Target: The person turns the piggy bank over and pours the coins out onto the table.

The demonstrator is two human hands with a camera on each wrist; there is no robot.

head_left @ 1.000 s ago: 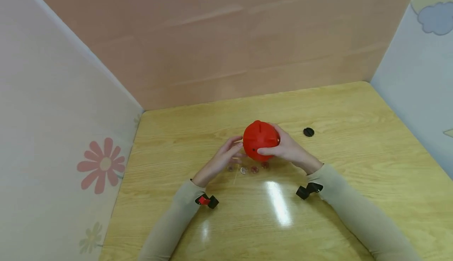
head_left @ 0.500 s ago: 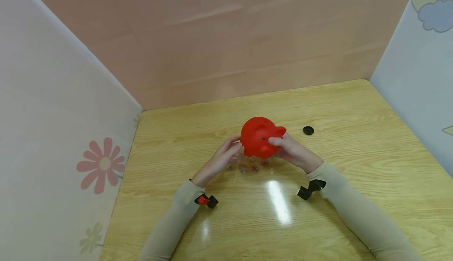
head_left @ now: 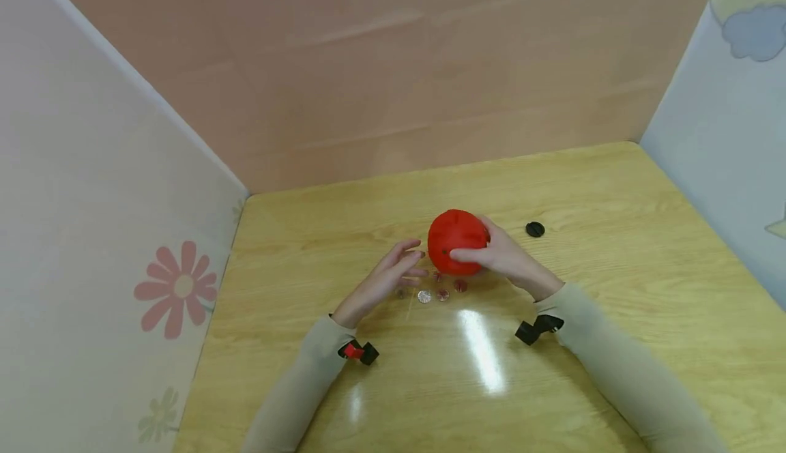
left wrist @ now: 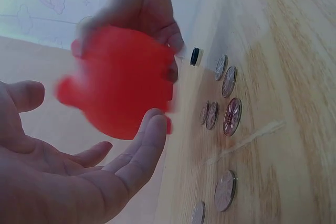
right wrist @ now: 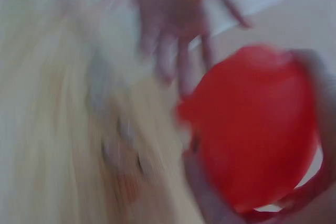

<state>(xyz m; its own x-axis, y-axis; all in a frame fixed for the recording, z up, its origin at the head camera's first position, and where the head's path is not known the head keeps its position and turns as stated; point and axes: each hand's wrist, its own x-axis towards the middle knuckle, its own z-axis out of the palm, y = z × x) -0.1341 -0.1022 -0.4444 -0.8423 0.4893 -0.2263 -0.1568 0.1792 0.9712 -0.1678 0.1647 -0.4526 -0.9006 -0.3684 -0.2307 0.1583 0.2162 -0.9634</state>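
Observation:
A round red piggy bank (head_left: 456, 235) is held above the table in my right hand (head_left: 506, 260), with the thumb across its near side. To its left, my left hand (head_left: 394, 274) has its fingers spread and holds nothing; in the head view a small gap parts them from the bank. Below lie several coins (left wrist: 224, 190) on the wood, silvery and reddish. A black round plug (head_left: 535, 229) lies to the right of the bank. The bank (right wrist: 257, 129) is blurred in both wrist views, and its underside is hidden in the head view.
The wooden table (head_left: 583, 344) meets a brownish-pink back wall (head_left: 393, 78). A pale wall with flowers (head_left: 183, 285) rises on the left, and one with a cloud (head_left: 758, 31) on the right.
In my right hand the piggy bank swung its snout to the right, then turned back. It now sits slightly farther right, apart from my left fingers. The left hand has barely moved.

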